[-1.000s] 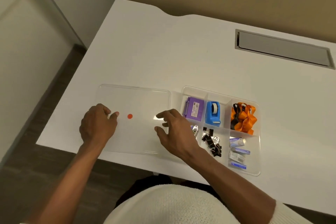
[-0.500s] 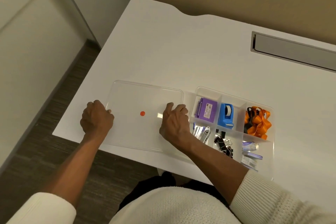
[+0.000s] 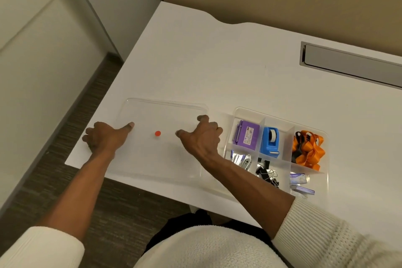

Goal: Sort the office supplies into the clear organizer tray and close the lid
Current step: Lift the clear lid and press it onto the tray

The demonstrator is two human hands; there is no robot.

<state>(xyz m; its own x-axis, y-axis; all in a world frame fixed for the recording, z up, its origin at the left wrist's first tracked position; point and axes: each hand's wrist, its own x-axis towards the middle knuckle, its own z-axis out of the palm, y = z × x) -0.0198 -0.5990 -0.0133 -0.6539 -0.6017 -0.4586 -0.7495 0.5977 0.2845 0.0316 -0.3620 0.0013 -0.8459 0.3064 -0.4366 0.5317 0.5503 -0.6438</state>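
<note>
At the tabletop's near left corner, our hands, left [image 3: 104,139] and right [image 3: 201,137], grip the clear lid [image 3: 161,159] by its opposite ends.

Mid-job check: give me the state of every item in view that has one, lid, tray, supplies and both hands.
Lid: off the tray, flat on the desk to its left.
Organizer tray: open, filled.
Purple box: in a back compartment.
Tape dispenser: in the tray, next to the purple box.
Orange lanyard: bunched in its compartment.
Binder clips: loose in a front compartment.
Left hand: on the lid's left edge.
Right hand: on the lid's right edge.
</note>
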